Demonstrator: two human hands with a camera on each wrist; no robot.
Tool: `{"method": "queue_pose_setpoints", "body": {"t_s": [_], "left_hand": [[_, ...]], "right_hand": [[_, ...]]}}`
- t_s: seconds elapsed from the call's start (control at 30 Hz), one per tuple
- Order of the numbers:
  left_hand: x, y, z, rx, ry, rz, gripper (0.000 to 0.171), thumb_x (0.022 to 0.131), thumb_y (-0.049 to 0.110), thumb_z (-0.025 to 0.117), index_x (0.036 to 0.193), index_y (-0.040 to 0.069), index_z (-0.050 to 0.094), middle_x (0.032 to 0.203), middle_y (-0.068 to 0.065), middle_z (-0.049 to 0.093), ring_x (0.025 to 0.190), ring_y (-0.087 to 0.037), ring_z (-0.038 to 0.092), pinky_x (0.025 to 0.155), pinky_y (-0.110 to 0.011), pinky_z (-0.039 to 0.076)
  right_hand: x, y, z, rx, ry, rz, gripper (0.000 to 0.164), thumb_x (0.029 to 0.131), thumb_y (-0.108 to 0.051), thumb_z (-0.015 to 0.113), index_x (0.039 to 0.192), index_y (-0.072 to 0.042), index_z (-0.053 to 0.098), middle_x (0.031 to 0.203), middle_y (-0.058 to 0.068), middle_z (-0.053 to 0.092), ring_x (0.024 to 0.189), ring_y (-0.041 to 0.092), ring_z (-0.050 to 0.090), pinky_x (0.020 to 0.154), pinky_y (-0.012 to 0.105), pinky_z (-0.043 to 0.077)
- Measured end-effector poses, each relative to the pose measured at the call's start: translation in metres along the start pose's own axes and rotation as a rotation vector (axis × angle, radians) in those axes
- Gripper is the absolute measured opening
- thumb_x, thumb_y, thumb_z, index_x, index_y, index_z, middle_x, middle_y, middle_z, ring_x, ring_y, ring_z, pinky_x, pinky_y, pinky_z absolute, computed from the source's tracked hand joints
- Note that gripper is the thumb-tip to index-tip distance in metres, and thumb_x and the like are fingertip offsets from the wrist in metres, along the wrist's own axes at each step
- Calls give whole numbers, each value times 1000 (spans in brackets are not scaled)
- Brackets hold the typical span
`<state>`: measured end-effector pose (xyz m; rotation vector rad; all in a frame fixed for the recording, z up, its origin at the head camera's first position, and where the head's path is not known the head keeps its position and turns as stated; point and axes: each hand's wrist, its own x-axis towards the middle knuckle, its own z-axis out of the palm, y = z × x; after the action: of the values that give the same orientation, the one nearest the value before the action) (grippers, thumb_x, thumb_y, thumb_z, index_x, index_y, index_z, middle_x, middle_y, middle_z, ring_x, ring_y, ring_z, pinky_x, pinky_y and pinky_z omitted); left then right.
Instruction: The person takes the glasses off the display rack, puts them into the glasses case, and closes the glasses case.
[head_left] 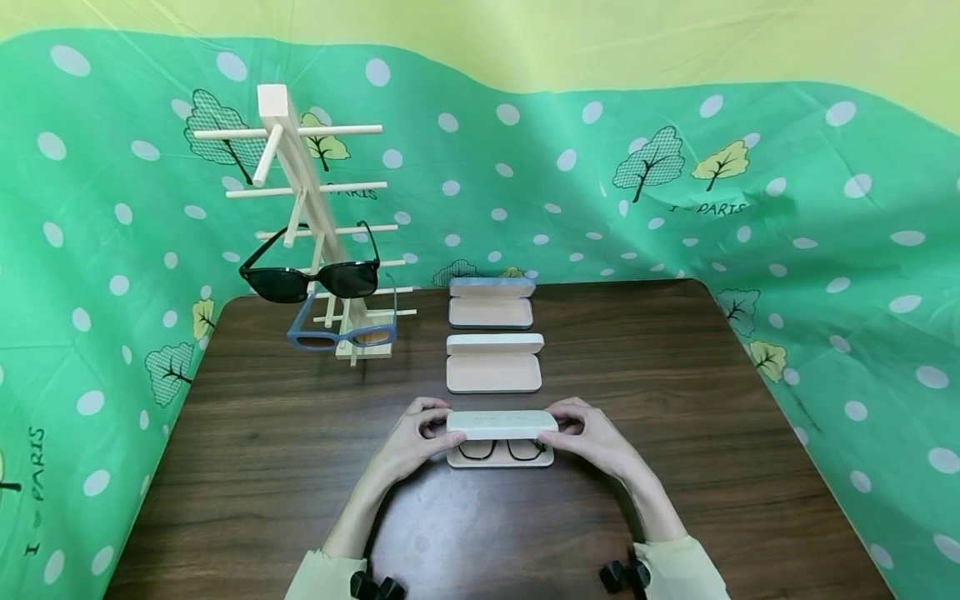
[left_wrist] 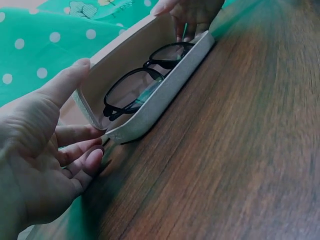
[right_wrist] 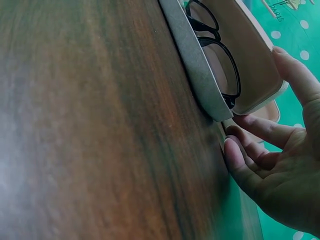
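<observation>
A pale glasses case stands on the table with its lid partly raised. Inside lies a pair of black-framed glasses, temples folded, lenses facing the front edge. At the case's left end my left hand holds the lid, thumb on its front edge and fingers down by the end near the hinge side. My right hand grips the opposite end in the same way, as the right wrist view shows with the lid tilted over the glasses. The back of the case is hidden in both wrist views.
Two more cases stand open behind: a near white one and a far blue-edged one. At the back left, a wooden display stand carries black sunglasses and, lower, blue-framed glasses. A green dotted curtain surrounds the dark wooden table.
</observation>
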<state>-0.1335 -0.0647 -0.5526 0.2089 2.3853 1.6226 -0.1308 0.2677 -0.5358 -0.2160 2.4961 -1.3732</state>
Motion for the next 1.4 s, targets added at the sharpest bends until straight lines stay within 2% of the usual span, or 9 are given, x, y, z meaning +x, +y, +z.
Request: {"method": "queue_pose_setpoints", "body": {"t_s": [0.3, 0.57, 0.97, 1.4], "left_hand": [[-1, -2, 0, 40, 3, 36, 51, 83, 30, 87, 124, 2, 73, 135, -6, 59, 88, -15, 58, 77, -18, 46], [-1, -6, -1, 89, 5, 101, 52, 82, 33, 88, 123, 4, 73, 135, -6, 59, 86, -13, 58, 77, -20, 48], [-2, -5, -2, 109, -10, 72, 58, 78, 36, 91, 125, 7, 73, 137, -1, 57, 89, -14, 58, 80, -20, 47], [-1, -7, -1, 117, -13, 97, 61, 76, 36, 92, 125, 6, 72, 137, -1, 56, 90, -14, 58, 80, -20, 49]], "right_hand": [[-1, 2, 2, 10, 12, -7, 45, 85, -32, 85, 121, -9, 72, 121, 9, 67, 100, 13, 62, 83, 20, 54], [-1, 3, 4, 8, 26, -25, 44, 84, -31, 87, 120, -9, 73, 120, 8, 67, 99, 10, 62, 85, 24, 56], [-3, 4, 6, 14, 49, -56, 45, 82, -30, 88, 119, -10, 73, 121, 8, 67, 97, 9, 63, 86, 25, 57], [-5, 5, 7, 13, 51, -79, 48, 80, -29, 90, 121, -9, 73, 123, 8, 65, 96, 12, 66, 85, 25, 58]]}}
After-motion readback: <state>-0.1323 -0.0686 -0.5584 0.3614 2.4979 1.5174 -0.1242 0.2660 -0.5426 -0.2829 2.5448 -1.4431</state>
